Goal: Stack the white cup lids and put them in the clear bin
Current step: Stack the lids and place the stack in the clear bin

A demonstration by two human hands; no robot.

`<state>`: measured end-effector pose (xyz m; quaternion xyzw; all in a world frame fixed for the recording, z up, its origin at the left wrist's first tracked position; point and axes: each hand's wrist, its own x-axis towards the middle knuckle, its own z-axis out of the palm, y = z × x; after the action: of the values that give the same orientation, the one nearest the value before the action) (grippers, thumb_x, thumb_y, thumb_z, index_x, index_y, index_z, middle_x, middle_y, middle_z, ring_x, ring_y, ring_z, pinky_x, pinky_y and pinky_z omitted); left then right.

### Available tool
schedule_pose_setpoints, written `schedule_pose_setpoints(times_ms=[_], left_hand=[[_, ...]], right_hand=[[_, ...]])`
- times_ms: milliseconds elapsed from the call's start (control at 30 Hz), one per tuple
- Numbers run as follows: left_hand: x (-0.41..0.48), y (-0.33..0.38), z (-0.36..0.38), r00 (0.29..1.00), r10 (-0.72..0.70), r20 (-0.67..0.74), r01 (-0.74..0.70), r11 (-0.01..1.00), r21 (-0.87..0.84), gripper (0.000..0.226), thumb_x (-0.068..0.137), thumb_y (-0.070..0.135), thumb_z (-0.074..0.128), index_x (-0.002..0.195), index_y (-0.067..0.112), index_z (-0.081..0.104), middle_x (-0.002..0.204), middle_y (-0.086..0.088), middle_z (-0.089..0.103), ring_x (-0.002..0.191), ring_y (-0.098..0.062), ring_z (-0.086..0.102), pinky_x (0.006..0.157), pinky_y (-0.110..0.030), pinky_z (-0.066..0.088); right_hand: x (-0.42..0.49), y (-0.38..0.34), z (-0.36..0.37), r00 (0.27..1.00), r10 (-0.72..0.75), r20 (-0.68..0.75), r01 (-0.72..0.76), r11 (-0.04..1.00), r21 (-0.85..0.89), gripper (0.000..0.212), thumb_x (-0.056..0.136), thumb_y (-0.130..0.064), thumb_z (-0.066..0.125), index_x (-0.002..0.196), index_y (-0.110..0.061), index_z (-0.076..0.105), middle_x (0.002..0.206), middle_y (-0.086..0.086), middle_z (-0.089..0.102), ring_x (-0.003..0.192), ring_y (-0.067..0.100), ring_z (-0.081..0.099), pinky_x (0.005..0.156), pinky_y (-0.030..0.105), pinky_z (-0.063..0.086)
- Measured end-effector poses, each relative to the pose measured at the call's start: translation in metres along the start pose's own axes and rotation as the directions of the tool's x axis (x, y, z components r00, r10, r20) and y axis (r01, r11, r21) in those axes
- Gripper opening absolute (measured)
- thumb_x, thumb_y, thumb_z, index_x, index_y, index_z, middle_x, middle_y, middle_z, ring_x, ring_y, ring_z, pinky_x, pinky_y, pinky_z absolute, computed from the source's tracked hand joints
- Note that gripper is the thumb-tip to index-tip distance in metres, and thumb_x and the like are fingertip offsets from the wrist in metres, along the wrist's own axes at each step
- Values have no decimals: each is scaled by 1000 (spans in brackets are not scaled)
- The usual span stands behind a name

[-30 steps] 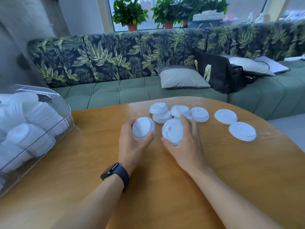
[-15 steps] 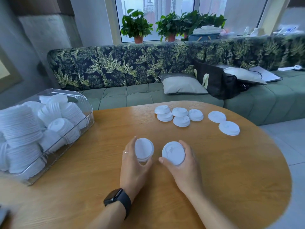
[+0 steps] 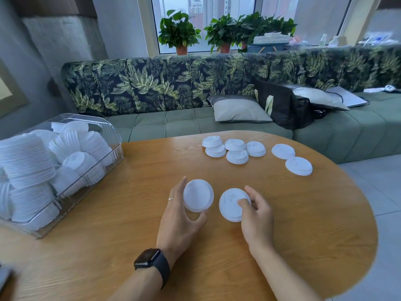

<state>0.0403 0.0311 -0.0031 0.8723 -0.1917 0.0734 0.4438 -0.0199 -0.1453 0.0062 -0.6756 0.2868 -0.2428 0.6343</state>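
Wooden table [image 3: 303,224] before a leaf-print sofa [image 3: 173,127]. Nearest, left grip [image 3: 182,216] curled round a white lid [image 3: 198,195], right grip [image 3: 257,216] pinching a second lid [image 3: 230,206] beside it. Beyond, loose lids [image 3: 237,156] clustered mid-table; at far left, clear bin [image 3: 115,137] packed with lid stacks [image 3: 26,157].

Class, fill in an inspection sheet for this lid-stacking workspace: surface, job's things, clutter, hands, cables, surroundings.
Surface: rounded wooden table, lids resting on it.
Job's things: clear bin at left holds stacked lids; loose lids lie at the far side.
Clutter: blurred grey object at near left edge, unidentifiable.
Hands: left hand grips a short lid stack; right hand pinches a second lid.
Cables: thin dark cord beside the laptop on the sofa.
Surroundings: leaf-print sofa, cushion, black bag, potted plants at the window.
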Motion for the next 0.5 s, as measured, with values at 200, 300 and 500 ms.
schedule_pose_setpoints(times_ms=[200,300,500], left_hand=[[-4,2,2,994,107,8,-107,994,29,97,77,41,83,154,41,23,151,21,40,137,5,39,100,3,25],[-5,3,2,992,127,12,-127,991,45,96,75,50,81,151,46,23,149,24,43,133,3,46,103,-13,39],[-6,6,4,980,194,34,-196,976,92,87,75,64,68,151,43,29,153,28,35,128,-1,54,96,-31,55]], right_hand=[[11,0,-8,987,122,105,-138,977,163,28,85,-2,70,107,-19,74,93,-2,81,92,15,75,82,30,58],[15,1,-9,979,141,150,-173,958,226,26,85,-1,69,108,-12,71,95,3,81,93,22,74,88,41,57],[20,1,-14,961,132,242,-199,941,275,23,90,-2,68,112,-9,72,101,8,80,93,20,75,88,36,57]])
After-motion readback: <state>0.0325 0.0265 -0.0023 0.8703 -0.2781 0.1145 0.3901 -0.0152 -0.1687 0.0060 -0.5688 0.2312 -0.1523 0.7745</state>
